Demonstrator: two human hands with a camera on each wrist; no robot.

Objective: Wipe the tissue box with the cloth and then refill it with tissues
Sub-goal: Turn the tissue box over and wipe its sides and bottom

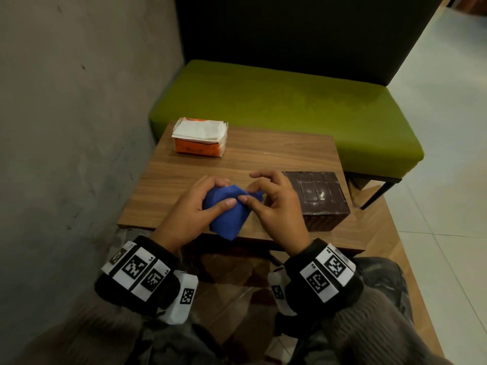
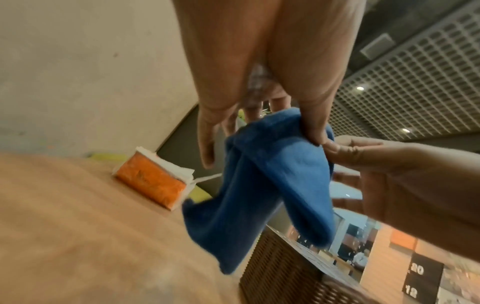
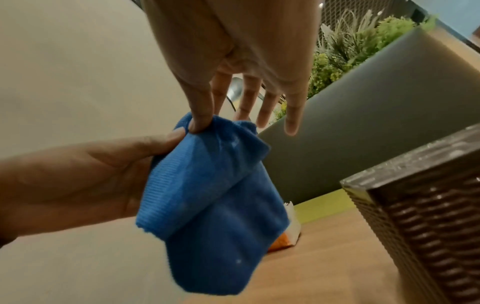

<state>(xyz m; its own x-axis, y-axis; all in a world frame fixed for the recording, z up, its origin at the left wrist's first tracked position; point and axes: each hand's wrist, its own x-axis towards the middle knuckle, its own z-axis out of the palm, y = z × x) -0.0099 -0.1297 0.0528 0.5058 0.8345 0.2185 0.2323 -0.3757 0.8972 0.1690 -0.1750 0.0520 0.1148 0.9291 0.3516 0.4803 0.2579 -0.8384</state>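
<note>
A blue cloth (image 1: 226, 214) hangs folded between both hands just above the near edge of the wooden table (image 1: 263, 154). My left hand (image 1: 200, 206) grips its left side with thumb on top. My right hand (image 1: 266, 198) pinches the cloth's top corner between thumb and forefinger, the other fingers spread. The same pinch shows in the right wrist view on the cloth (image 3: 213, 195) and in the left wrist view on the cloth (image 2: 259, 185). The dark brown woven tissue box (image 1: 321, 198) stands to the right of my right hand. An orange tissue pack (image 1: 200, 137) lies at the table's far left.
A green bench seat (image 1: 290, 106) with a dark back runs behind the table. A grey wall (image 1: 79, 101) closes the left side. White tiled floor (image 1: 448, 180) lies to the right. My lap is below the table's near edge.
</note>
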